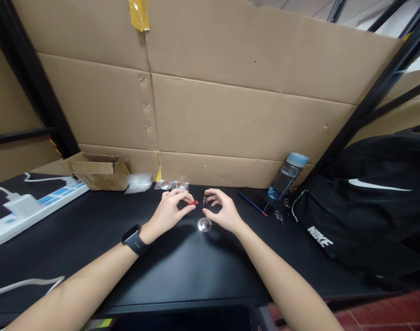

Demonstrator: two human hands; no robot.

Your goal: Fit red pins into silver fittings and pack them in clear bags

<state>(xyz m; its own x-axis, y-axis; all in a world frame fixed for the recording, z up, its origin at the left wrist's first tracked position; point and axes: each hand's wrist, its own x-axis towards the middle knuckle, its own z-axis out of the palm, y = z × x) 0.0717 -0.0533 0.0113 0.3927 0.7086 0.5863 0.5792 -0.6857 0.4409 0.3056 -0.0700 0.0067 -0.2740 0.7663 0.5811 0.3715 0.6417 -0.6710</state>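
Note:
My left hand (171, 209), with a dark watch on its wrist, pinches a small red strap (193, 202) between thumb and fingertips. Facing it, my right hand (223, 209) grips a thin silver finger cymbal (204, 201) by its rim, turned nearly edge-on. Whether the red strap is joined to this cymbal cannot be made out. Just below the hands, a second domed finger cymbal (204, 224) lies on the black table (182, 271). Two clear packets (171, 185), each with a shiny round piece inside, rest behind my left hand.
At the back left are an open cardboard box (101, 172), a plastic bag (139, 183) and a white power strip (40, 211). On the right stand a phone (256, 201), keys (279, 217), a water bottle (287, 176) and a black backpack (371, 207). Cardboard (230, 115) walls the back.

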